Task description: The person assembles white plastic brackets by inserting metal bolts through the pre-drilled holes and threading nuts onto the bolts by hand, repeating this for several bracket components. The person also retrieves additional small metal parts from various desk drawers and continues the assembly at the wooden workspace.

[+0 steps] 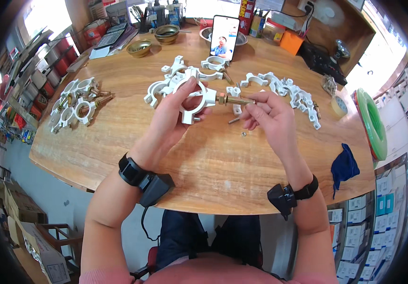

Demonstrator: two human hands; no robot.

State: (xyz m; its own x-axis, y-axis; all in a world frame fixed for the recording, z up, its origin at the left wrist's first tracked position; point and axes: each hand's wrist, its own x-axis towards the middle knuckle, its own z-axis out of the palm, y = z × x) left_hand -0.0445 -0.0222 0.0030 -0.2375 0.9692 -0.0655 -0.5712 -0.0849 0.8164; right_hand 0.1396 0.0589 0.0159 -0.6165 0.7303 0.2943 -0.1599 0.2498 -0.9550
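Both hands work above the worktop (204, 161): left hand (168, 120) grips the stiff, light white clamp ring (193, 99); right hand (270, 116) pinches its slippery brass bolt (235, 100), best held by the shank.

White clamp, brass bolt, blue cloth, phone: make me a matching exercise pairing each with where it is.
Things:
1. white clamp
2. brass bolt
3. blue cloth
4. phone

Places:
A. lying near the table's right edge
B. propped upright at the far side of the table
C. held in the left hand
D. pinched by the right hand, sticking out of the clamp's ear

Pairs: 1-C, 2-D, 3-A, 4-B
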